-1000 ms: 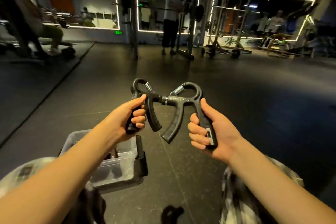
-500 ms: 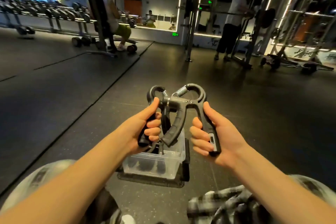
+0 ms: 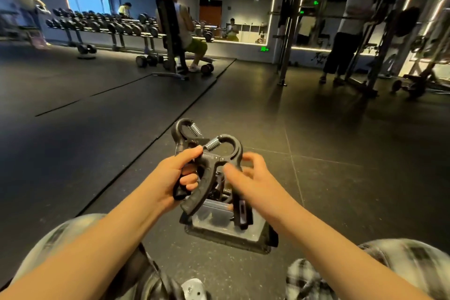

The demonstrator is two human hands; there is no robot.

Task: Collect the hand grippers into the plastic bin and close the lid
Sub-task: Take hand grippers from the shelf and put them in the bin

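Two black hand grippers with steel springs are held just above a clear plastic bin point(image 3: 214, 220) on the floor between my knees. My left hand point(image 3: 174, 179) grips one handle of the left hand gripper point(image 3: 181, 130). The right hand gripper point(image 3: 230, 146) overlaps it. Its counter handle point(image 3: 242, 213) lies against my right hand point(image 3: 255, 184), thumb across it, fingers loosened and blurred. Dark grippers lie inside the bin, mostly hidden. The bin stands on its black lid point(image 3: 266, 241).
Dark rubber gym floor all around. A person sits on a bench point(image 3: 170, 31) ahead with dumbbells point(image 3: 146, 59) by it, and a dumbbell rack point(image 3: 97, 23) runs along the far left. Another person stands at a squat rack point(image 3: 345, 31) on the right.
Both hands have come closer together and lower over the bin, so the two grippers now overlap. My right fingers have loosened on the handle. My view has swung left.
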